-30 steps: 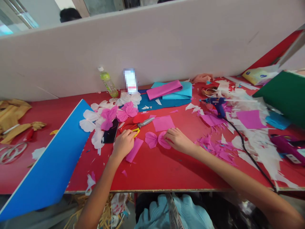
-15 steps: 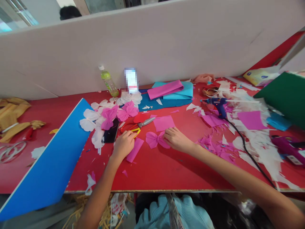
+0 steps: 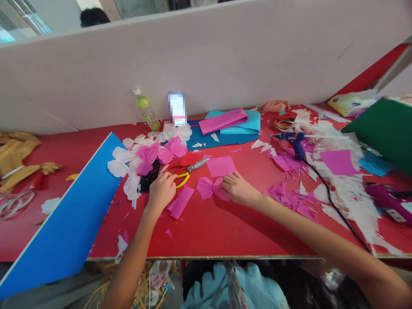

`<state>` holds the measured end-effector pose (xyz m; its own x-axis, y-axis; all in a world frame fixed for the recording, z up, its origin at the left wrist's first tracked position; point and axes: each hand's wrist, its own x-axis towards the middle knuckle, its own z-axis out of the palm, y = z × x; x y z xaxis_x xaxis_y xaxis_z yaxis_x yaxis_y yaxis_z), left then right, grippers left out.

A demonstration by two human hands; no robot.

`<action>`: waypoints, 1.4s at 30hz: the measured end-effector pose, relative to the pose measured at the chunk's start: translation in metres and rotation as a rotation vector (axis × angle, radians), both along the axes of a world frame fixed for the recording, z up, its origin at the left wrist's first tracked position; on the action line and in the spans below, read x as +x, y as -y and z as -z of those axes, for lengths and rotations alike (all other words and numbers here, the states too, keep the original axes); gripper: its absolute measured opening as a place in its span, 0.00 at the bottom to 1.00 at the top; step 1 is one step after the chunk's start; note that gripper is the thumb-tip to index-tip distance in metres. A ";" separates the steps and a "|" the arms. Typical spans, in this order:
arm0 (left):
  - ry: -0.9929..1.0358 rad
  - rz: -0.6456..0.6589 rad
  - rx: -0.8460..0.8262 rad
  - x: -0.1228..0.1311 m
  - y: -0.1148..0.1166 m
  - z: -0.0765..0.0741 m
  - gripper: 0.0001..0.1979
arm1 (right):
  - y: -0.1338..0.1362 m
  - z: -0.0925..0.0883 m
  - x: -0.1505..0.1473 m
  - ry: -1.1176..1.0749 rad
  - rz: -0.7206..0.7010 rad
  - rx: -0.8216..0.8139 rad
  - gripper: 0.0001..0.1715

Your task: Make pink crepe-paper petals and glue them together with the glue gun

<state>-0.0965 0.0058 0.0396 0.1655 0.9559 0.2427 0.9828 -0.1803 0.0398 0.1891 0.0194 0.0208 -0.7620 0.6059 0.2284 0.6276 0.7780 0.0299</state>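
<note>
My right hand (image 3: 238,187) is closed in a pinch on the right wing of a pink crepe paper butterfly shape (image 3: 206,188), which lies on the red table. My left hand (image 3: 162,189) hovers over or rests by a dark phone (image 3: 148,178), its fingers bent and together beside the handles of the scissors (image 3: 193,166). What is under those fingers is hidden. Between the hands lies a folded pink paper strip (image 3: 182,202). A pink paper square (image 3: 222,166) is just beyond the butterfly shape. Pink paper petals (image 3: 148,157) and white petals (image 3: 119,162) are piled left of the scissors.
A blue board (image 3: 74,214) slants at the left. Behind stand a green bottle (image 3: 147,111) and a lit, blurred screen (image 3: 177,107). Folded blue paper (image 3: 251,122) lies at the back. Rightward are a glue gun (image 3: 294,139) with a cord, paper scraps (image 3: 296,199) and a green board (image 3: 386,133).
My left hand has moved a little left and down, away from the yellow scissors handle, which shows more now. My right hand and the butterfly shape stay in place.
</note>
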 end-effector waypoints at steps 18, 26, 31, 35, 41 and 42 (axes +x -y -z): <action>-0.324 -0.007 -0.256 -0.003 -0.039 -0.004 0.15 | 0.016 0.009 0.009 -0.230 0.253 -0.147 0.06; -0.293 -0.005 -0.471 -0.019 -0.038 -0.050 0.16 | 0.019 0.012 0.013 -0.255 0.303 -0.152 0.07; -0.016 0.069 -0.569 -0.041 -0.027 -0.071 0.13 | 0.019 0.011 0.010 -0.237 0.278 -0.174 0.06; -0.087 0.046 -0.509 -0.036 -0.008 -0.068 0.14 | 0.019 0.013 0.008 -0.215 0.256 -0.151 0.07; -0.153 0.173 -0.518 -0.025 0.017 -0.054 0.09 | 0.018 0.016 0.005 -0.198 0.211 -0.103 0.09; -0.154 0.178 -0.514 -0.025 0.019 -0.052 0.08 | 0.018 0.015 0.004 -0.197 0.207 -0.102 0.09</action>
